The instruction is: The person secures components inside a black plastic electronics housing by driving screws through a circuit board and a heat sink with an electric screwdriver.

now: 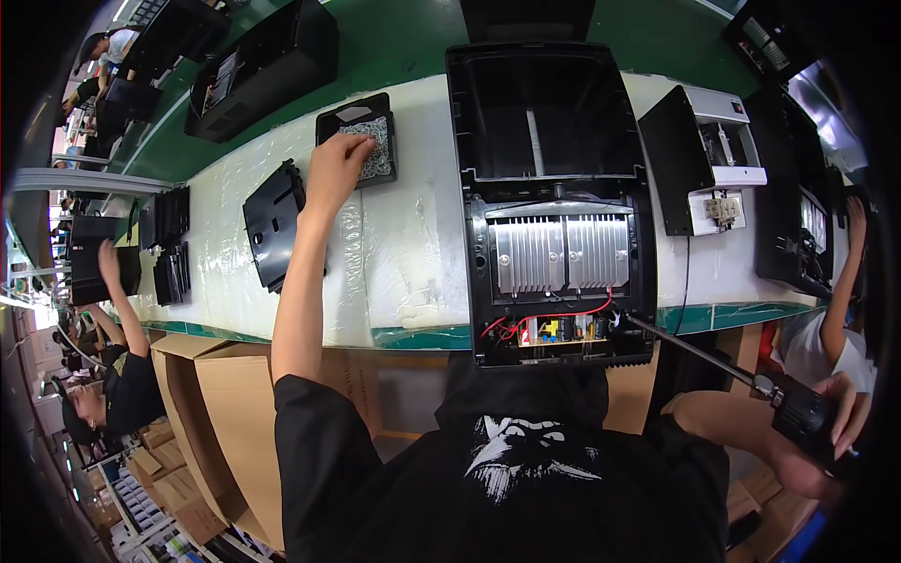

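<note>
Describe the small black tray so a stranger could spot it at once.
On the white-covered workbench, find the big open black case. To its left, the person's left hand is over a small black tray. Unlike the black panel nearby, the tray holds a heap of small silvery metal pieces.

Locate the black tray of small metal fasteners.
In the head view, the black tray sits left of centre on the worktop, between the black panel and the open black housing, under the left hand.
</note>
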The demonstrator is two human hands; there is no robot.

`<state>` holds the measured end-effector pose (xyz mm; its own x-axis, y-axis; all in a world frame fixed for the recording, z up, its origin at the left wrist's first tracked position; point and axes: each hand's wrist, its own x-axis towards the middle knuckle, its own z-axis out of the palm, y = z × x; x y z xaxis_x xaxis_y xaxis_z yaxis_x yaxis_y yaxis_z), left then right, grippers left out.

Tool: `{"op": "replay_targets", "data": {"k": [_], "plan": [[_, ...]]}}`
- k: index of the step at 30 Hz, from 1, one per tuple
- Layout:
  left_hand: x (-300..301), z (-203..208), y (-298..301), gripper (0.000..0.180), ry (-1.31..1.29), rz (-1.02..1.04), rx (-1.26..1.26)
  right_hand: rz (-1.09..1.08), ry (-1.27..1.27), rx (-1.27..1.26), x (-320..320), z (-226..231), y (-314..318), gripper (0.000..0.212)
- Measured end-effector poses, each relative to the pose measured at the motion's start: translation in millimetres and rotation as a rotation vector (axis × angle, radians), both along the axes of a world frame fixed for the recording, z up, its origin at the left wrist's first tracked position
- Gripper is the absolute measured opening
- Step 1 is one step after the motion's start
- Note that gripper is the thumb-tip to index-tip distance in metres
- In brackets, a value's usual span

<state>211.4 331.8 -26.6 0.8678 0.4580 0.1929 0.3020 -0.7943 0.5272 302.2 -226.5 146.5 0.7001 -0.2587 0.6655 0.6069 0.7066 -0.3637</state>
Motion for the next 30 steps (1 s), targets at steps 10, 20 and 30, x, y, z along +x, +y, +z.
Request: {"op": "replay_targets", "data": {"k": [10, 20, 30], "plan": [[-11, 40, -53, 0.017, -0.048, 0.046, -0.041, 0.35, -0.229, 0.198, -15, -7, 2, 0.018], [-47, 91, -237, 0.023, -0.469, -0.415, -0.308, -0.121, -0.445, 0.222, -28, 0, 29, 0.011], [-44, 85, -239, 0.032, -0.47, -0.415, -0.311, -0.972, -0.558, -0.086, -24, -1, 22, 0.013]]}}
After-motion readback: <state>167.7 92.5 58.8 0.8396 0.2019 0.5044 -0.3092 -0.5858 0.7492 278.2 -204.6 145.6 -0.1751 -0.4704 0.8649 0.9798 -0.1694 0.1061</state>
